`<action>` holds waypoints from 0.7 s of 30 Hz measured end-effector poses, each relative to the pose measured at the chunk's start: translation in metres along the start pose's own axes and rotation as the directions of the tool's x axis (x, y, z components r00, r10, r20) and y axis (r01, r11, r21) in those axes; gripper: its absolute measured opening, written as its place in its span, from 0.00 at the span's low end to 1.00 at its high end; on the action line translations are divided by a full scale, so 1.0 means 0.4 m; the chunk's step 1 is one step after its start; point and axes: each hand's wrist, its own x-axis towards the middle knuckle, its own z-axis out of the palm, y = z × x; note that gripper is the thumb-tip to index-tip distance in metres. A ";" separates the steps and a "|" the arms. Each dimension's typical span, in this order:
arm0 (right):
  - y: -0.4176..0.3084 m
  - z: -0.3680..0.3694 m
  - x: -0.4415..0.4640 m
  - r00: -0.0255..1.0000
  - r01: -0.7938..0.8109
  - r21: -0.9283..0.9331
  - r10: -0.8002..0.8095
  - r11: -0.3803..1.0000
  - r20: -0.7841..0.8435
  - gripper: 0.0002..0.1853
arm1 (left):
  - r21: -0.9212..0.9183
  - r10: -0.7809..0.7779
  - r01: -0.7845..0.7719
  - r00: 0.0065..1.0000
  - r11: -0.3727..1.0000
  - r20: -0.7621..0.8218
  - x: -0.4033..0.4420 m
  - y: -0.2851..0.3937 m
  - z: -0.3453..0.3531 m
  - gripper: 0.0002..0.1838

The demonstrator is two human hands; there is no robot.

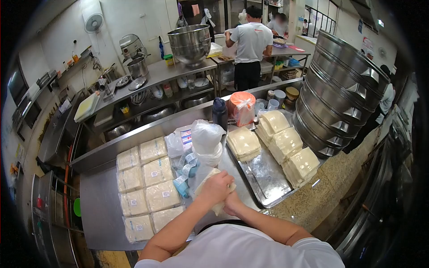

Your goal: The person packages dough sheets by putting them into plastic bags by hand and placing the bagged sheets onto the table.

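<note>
My left hand (217,186), with a ring on one finger, wraps round a stack of pale dough wrappers (218,208) in front of my body. My right hand (231,202) is closed on the same stack, lower and to the right. Clear plastic seems to lie about the stack, though my hands hide much of it. Just beyond are white plastic bags (206,139) and a blue-and-white label strip (183,175). To the right, a metal tray (263,178) bears several piles of unwrapped square wrappers (286,144).
Packed, labelled wrapper bags (159,172) lie in two columns on the steel table (100,201). A dark bottle (219,111) and an orange tub (241,109) stand at the back. Tall stacked steamers (337,94) rise at right. A co-worker (251,42) stands beyond.
</note>
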 end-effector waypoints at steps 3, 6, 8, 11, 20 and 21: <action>0.033 -0.053 0.018 0.998 -0.062 0.037 0.063 0.997 -0.006 0.15 | -0.070 0.021 -0.019 0.999 0.997 0.032 -0.026 0.026 0.014 0.09; 0.039 -0.077 0.011 0.995 -0.091 0.133 0.095 0.987 -0.024 0.16 | -0.143 -0.055 0.042 0.995 0.989 -0.085 -0.057 0.035 0.038 0.07; 0.036 -0.100 0.017 0.990 -0.126 0.186 0.135 0.974 -0.036 0.19 | -0.125 -0.164 0.144 0.973 0.982 -0.165 -0.085 0.024 0.052 0.06; 0.047 -0.169 0.059 0.980 -0.168 0.239 0.188 0.956 -0.062 0.24 | -0.036 -0.336 0.336 0.919 0.941 -0.208 -0.182 -0.002 0.081 0.07; 0.115 -0.243 0.146 0.924 -0.207 0.328 0.295 0.922 -0.244 0.28 | -0.158 -0.354 0.337 0.931 0.928 -0.094 -0.267 -0.025 0.114 0.09; 0.116 -0.231 0.142 0.919 -0.212 0.341 0.305 0.916 -0.249 0.28 | -0.169 -0.380 0.362 0.921 0.917 -0.090 -0.270 -0.024 0.118 0.09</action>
